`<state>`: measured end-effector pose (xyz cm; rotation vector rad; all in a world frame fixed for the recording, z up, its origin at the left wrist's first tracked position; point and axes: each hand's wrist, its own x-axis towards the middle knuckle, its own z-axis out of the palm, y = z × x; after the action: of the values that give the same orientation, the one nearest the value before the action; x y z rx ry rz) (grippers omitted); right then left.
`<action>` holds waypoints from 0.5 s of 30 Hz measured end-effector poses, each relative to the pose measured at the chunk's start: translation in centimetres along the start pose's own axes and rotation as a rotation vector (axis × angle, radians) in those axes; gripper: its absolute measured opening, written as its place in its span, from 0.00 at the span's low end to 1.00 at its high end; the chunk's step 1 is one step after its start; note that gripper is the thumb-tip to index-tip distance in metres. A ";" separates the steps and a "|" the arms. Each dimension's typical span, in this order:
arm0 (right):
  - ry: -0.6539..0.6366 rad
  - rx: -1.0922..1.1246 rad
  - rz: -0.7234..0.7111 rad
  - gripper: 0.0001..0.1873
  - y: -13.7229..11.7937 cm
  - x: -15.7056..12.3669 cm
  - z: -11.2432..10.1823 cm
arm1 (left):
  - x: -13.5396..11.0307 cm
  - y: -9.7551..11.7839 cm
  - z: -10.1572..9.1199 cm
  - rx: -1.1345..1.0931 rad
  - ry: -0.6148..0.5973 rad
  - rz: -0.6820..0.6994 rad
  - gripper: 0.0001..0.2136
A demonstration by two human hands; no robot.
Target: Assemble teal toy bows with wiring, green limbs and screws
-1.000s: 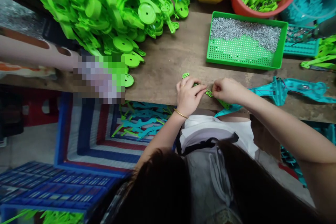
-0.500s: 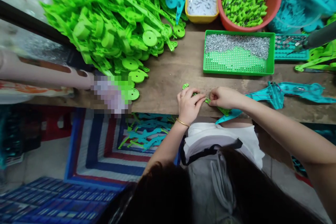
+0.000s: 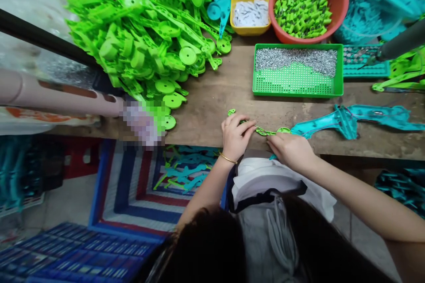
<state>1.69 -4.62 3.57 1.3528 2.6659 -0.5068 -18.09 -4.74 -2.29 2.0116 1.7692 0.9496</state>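
My left hand (image 3: 235,136), with a ring and a gold bracelet, pinches the left end of a small green plastic part (image 3: 264,131) lying at the front edge of the wooden table (image 3: 212,97). My right hand (image 3: 290,150) is closed, its fingertips on the other end of that part, just below a small green disc (image 3: 284,130). A long teal plastic piece (image 3: 345,120) lies right of the hands, its tip close to the disc. Another tiny green piece (image 3: 231,112) sits just above my left hand.
A big heap of green plastic parts (image 3: 149,31) fills the table's left. Behind stand a green tray of metal pins (image 3: 295,68), a yellow tub (image 3: 251,12), a red bowl of green bits (image 3: 303,6) and a teal tray (image 3: 365,59). Another person's sleeve (image 3: 63,97) reaches in from the left.
My right hand has dropped from the table toward the front edge, uncovering the green disc and the teal piece's tip. The left hand stays pinched. The view has tilted.
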 end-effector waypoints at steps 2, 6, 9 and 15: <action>0.042 -0.063 -0.022 0.15 0.0 -0.1 0.5 | -0.5 -0.3 -0.2 -0.009 0.052 0.019 0.12; 0.064 -0.048 -0.070 0.14 0.5 -0.2 0.7 | -1.4 -0.7 -1.1 0.026 0.160 -0.010 0.15; 0.066 -0.030 -0.071 0.14 0.7 -0.1 0.6 | -1.7 -0.6 -1.5 0.077 0.147 0.009 0.12; 0.075 -0.017 -0.079 0.16 0.5 0.1 0.4 | -2.0 0.6 -0.8 0.126 0.015 0.186 0.11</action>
<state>2.00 -4.38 3.05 1.2920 2.7865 -0.4493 -18.21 -6.91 -1.86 2.2861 1.7119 0.9296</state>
